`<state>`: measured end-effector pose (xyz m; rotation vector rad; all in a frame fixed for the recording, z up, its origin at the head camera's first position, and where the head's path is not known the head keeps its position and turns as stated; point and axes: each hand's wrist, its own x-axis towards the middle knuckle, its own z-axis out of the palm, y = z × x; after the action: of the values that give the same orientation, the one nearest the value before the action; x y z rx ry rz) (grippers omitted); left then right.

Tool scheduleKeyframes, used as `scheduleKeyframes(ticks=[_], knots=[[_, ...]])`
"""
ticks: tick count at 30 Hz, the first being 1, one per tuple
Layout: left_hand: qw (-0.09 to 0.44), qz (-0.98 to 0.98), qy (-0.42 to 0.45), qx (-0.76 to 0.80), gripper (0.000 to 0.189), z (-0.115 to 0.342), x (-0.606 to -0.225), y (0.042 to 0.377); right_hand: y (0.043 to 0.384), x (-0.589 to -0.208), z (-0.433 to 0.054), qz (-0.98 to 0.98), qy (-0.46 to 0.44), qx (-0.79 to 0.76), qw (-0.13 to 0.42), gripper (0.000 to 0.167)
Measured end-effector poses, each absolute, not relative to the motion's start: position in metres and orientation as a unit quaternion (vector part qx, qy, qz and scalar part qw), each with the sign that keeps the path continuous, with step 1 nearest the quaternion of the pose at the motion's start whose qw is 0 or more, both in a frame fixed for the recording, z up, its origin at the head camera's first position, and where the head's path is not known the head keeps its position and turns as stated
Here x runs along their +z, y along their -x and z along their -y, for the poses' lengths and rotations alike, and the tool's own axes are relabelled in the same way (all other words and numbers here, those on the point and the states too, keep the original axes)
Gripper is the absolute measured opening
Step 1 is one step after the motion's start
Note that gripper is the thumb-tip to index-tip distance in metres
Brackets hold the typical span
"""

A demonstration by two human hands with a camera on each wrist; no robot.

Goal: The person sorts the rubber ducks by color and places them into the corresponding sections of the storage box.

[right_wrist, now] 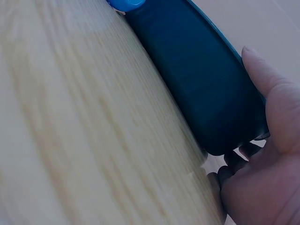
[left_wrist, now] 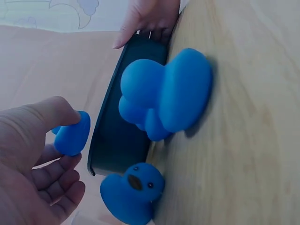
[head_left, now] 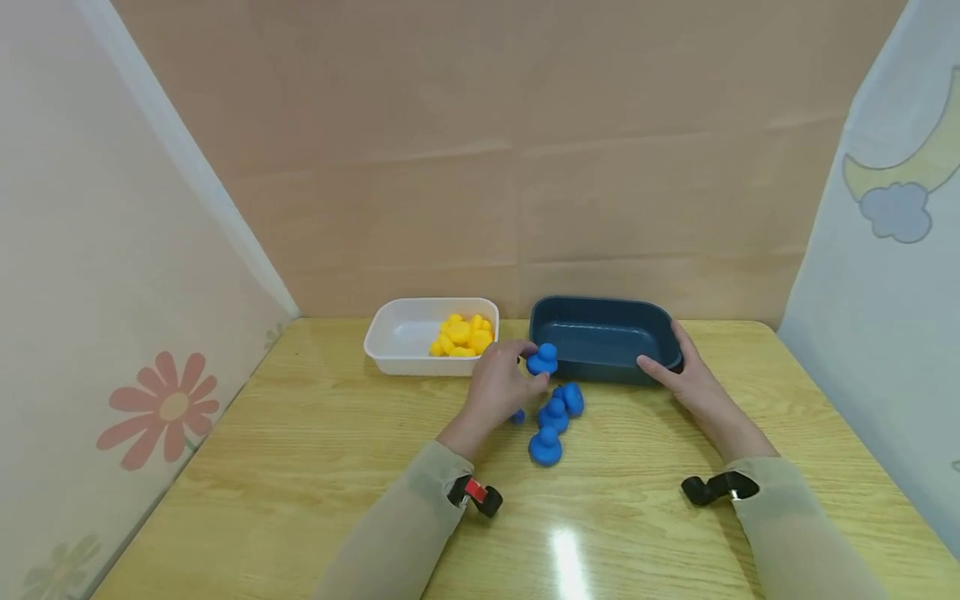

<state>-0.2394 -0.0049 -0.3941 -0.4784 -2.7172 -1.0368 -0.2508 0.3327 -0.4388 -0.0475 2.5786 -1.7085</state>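
My left hand [head_left: 498,387] pinches a blue rubber duck [head_left: 542,360] between thumb and fingers, beside the near left corner of a dark blue tub [head_left: 607,371]. In the left wrist view that duck [left_wrist: 73,136] is clear of the wood. My right hand [head_left: 697,379] grips the tub's right end, thumb at the rim; in the right wrist view its fingers [right_wrist: 234,161] curl round the end wall. Several more blue ducks [head_left: 546,448] sit on the table in front of the tub, one of them [head_left: 518,417] partly hidden by my left hand. The tub's visible floor is bare.
Left of the dark tub stands a white tub [head_left: 405,365] with several yellow ducks [head_left: 459,333] heaped in its right half. Both tubs are near the back edge of the wooden table [head_left: 300,483]. A brown paper-like backdrop [head_left: 450,167] rises behind, with printed cloths at both sides.
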Motion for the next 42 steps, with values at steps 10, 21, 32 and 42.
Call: scheduleKeyframes(ticks=[10,21,32,42], knots=[[0.132,0.922,0.137,-0.337,0.048,-0.005,-0.388,0.255,0.246,-0.439,-0.329,-0.827,0.016,-0.561,0.031,0.112],[0.155,0.928,0.127,-0.315,0.047,-0.016,-0.390,0.273,0.250,-0.445,-0.329,-0.829,0.018,-0.559,0.031,0.111],[0.159,0.934,0.123,-0.296,0.054,-0.025,-0.398,0.285,0.252,-0.445,-0.327,-0.830,0.021,-0.557,0.026,0.112],[0.189,0.929,0.121,-0.295,0.061,-0.022,-0.405,0.284,0.253,-0.447,-0.327,-0.831,0.024,-0.556,0.026,0.113]])
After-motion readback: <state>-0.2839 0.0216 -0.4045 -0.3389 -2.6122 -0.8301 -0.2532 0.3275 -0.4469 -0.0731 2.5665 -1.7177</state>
